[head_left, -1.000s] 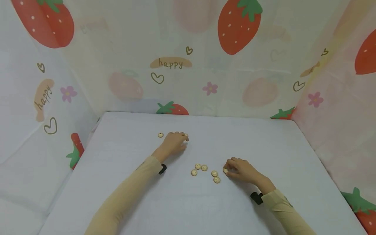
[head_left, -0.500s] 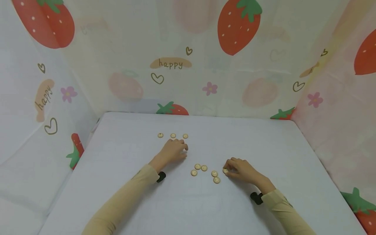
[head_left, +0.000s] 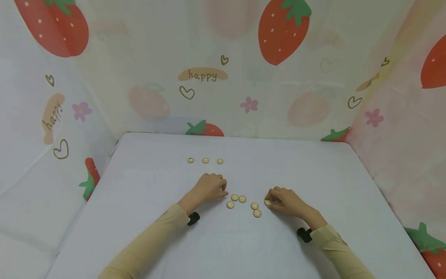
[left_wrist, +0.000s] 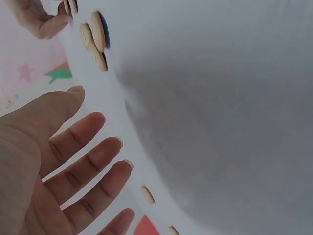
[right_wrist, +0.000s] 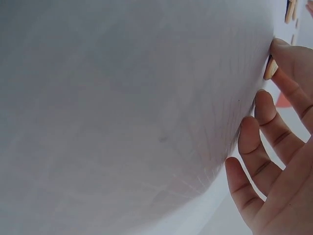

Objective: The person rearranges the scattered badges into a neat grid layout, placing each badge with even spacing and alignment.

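My left hand (head_left: 208, 187) hovers over the cloth, fingers loosely bent and holding nothing. Just to its right lie three small round wooden discs, the nearest being a disc (head_left: 230, 204) with a dark mark on its face. With thumb and index finger, my right hand (head_left: 287, 202) pinches another wooden disc (head_left: 267, 202) down at the cloth. The right wrist view shows this disc (right_wrist: 270, 68) between thumb and index finger, other fingertips resting on the cloth. Left of that hand, a disc (head_left: 254, 206) and a second disc (head_left: 257, 213) lie touching.
A row of three spaced discs, with a middle disc (head_left: 205, 160), lies toward the back of the white-covered table (head_left: 223, 248). Strawberry-printed cloth walls (head_left: 160, 50) enclose the back and both sides. Each wrist wears a black camera (head_left: 193, 218).
My left hand has drawn back from the far row toward the nearer discs, uncovering the row's middle and right discs. The right hand stays put with its disc.
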Tool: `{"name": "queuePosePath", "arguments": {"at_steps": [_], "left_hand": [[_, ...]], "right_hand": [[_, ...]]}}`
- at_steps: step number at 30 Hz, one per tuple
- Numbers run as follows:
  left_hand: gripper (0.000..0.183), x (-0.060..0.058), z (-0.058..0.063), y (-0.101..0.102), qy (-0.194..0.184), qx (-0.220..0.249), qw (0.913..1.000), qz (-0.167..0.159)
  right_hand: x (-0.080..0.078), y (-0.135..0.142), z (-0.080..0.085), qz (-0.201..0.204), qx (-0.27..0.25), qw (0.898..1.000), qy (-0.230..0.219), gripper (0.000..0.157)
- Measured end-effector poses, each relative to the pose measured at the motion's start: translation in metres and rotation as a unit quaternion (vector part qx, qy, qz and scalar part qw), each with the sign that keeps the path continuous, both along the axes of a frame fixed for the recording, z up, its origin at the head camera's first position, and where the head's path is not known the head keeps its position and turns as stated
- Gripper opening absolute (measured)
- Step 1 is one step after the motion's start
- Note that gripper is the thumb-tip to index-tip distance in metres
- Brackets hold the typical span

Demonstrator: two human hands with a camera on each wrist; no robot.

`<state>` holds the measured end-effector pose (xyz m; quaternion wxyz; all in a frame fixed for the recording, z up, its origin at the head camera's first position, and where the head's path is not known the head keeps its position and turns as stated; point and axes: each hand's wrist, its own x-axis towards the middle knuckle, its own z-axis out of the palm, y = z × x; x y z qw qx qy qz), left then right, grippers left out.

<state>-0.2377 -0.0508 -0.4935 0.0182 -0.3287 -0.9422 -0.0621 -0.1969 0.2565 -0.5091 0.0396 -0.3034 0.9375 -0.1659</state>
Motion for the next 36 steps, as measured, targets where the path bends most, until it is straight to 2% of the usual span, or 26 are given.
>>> {"name": "queuePosePath", "arguments": {"at_steps": [8, 16, 24, 36], "left_hand": [[0.029, 0.013, -0.001, 0.007, -0.005, 0.007, 0.9999, -0.012], [0.044, 0.021, -0.006, 0.016, -0.019, -0.027, 0.9994, -0.006], [0.042, 0.03, -0.006, 0.02, -0.021, -0.047, 0.9987, 0.003], [0.038, 0.034, -0.007, 0.021, -0.003, -0.043, 0.9991, 0.0]], "right_hand": [[0.002, -0.001, 0.002, -0.005, -0.008, 1.0, -0.005, 0.015], [0.001, 0.0, 0.0, -0.006, -0.003, 1.0, 0.003, 0.014], [0.0, -0.001, -0.002, -0.006, -0.003, 1.0, -0.001, 0.015], [0.001, 0.0, -0.002, -0.004, -0.011, 1.0, 0.009, 0.016]]}}
